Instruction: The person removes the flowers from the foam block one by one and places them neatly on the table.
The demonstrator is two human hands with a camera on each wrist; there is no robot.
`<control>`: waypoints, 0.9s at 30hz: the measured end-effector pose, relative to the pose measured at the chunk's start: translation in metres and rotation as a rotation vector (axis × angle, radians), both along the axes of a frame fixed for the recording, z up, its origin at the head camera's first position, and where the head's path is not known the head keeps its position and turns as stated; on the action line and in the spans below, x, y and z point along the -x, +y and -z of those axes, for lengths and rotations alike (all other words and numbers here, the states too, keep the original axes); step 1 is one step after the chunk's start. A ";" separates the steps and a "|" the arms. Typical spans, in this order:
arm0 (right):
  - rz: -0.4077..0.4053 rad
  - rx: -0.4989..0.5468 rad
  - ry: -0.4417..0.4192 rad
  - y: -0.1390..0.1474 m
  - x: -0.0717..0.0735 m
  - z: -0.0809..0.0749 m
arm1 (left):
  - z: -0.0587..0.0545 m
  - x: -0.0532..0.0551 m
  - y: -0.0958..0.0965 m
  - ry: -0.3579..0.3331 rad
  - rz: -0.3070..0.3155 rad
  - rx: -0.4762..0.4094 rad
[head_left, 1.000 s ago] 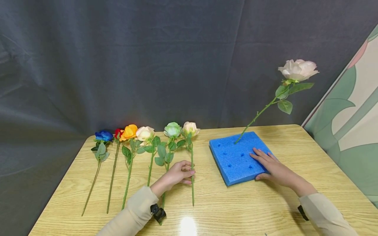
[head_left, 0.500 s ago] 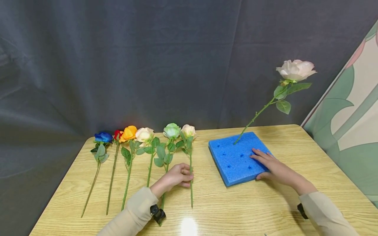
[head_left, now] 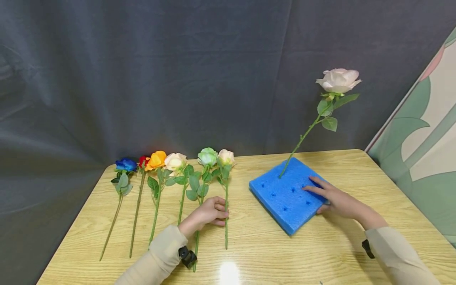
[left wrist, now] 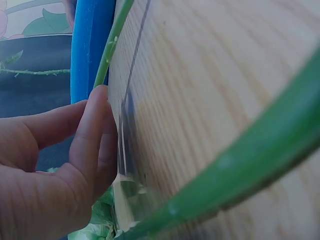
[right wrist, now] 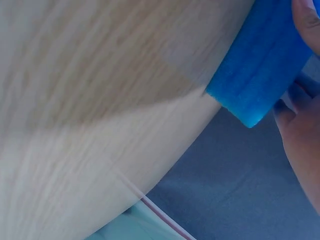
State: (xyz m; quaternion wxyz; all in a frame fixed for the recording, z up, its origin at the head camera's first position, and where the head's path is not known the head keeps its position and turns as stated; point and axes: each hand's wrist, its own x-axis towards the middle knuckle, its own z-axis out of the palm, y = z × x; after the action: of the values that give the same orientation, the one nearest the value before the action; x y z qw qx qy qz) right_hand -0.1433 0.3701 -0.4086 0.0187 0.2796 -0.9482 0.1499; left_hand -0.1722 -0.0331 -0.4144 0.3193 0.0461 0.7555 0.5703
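Observation:
My left hand (head_left: 210,213) pinches the green stem (left wrist: 111,47) of the pale peach rose (head_left: 226,157) at the right end of a row of artificial roses. That rose lies low along the table, and its stem end points toward me. My right hand (head_left: 338,200) rests on the right side of a blue foam block (head_left: 274,198), fingers straight and spread over its top. In the right wrist view the thumb (right wrist: 307,20) is against the block's side face. A pale pink rose (head_left: 339,81) stands in the block, leaning right. Several small holes dot the foam.
Left of the held rose lie a green rose (head_left: 208,157), a cream rose (head_left: 174,161), an orange rose (head_left: 156,160), a red rose (head_left: 142,161) and a blue rose (head_left: 126,164). A dark curtain (head_left: 199,79) hangs behind the wooden table (head_left: 249,253); a patterned panel (head_left: 427,150) is at right.
Under my right hand the foam block has turned, its near corner swinging right and toward me; the standing rose has shifted left. My left hand has moved slightly left with the peach rose's stem.

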 end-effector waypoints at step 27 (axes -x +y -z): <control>0.186 0.121 -0.125 -0.029 -0.005 -0.007 | 0.003 0.007 0.008 0.047 -0.017 0.072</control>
State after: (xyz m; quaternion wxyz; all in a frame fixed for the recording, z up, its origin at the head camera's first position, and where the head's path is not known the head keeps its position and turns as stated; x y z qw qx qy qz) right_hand -0.1381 0.3407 -0.4011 -0.0098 0.1789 -0.9585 0.2217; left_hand -0.1789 -0.0254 -0.4173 0.2980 0.0416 0.7831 0.5442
